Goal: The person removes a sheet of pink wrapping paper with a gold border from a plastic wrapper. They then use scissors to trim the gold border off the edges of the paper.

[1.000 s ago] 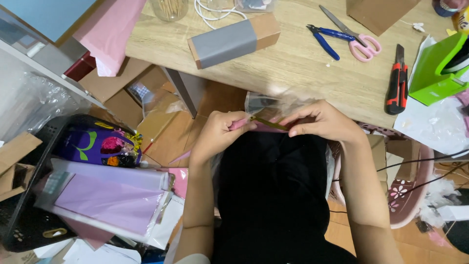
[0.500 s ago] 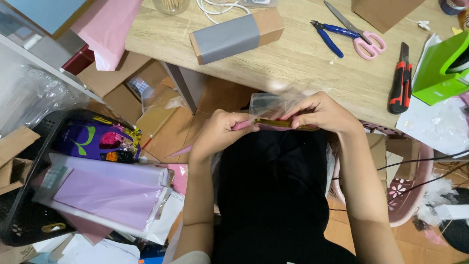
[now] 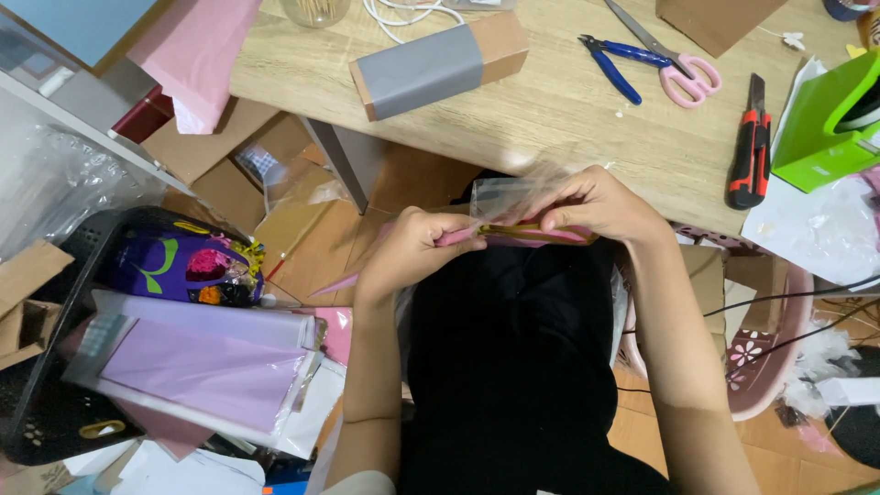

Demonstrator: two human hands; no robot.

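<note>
Clear plastic sleeve (image 3: 513, 197) with a pink strip (image 3: 536, 236) spans both hands above the lap. Left hand (image 3: 408, 252) pinches the strip's end; right hand (image 3: 600, 203) grips the sleeve, just below the wooden table (image 3: 550, 110) edge.

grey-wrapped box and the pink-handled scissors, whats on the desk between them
In the head view, blue-handled pliers lie between the grey-wrapped box and the pink-handled scissors, close beside the scissors. The rest of that stretch is bare wooden desk.
</note>
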